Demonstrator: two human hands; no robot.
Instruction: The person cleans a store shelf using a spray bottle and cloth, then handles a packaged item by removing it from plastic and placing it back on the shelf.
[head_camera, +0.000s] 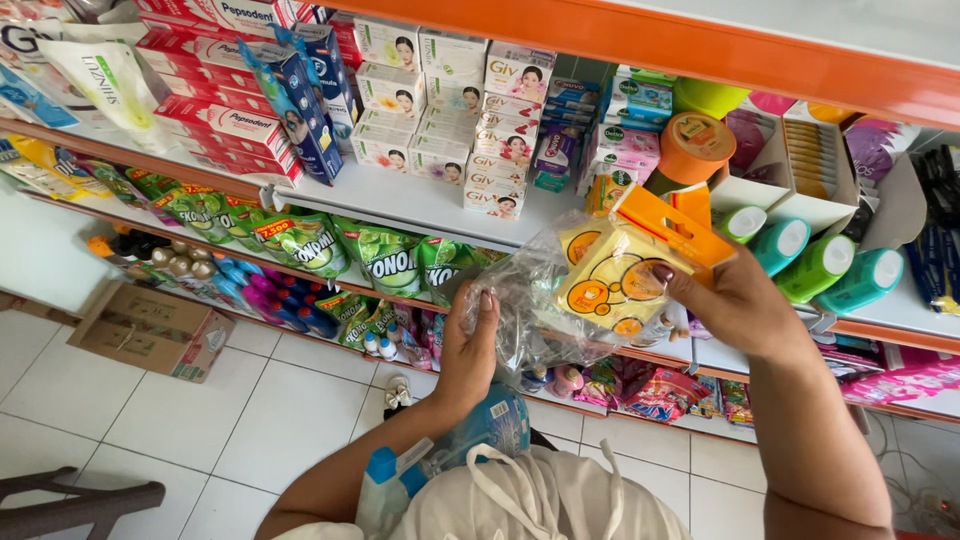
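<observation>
My left hand (468, 345) grips the lower edge of a clear plastic bag (520, 300) held up in front of the shop shelves. My right hand (735, 300) holds a yellow packet with orange circles and an orange top flap (625, 270), which sits at the mouth of the bag, partly inside it. Under my left arm, against my white top, are tucked blue-capped bottles and a blue packet (440, 460). A white cloth bag with straps (540, 495) hangs at my front.
White shelves with orange edges (400, 195) carry boxed soaps, toothpaste cartons, green pouches and teal roll-on bottles (820, 265). Lower shelves hold coloured bottles. A brown cardboard box (150, 330) lies on the white tiled floor at left. A dark chair part (70, 505) shows bottom left.
</observation>
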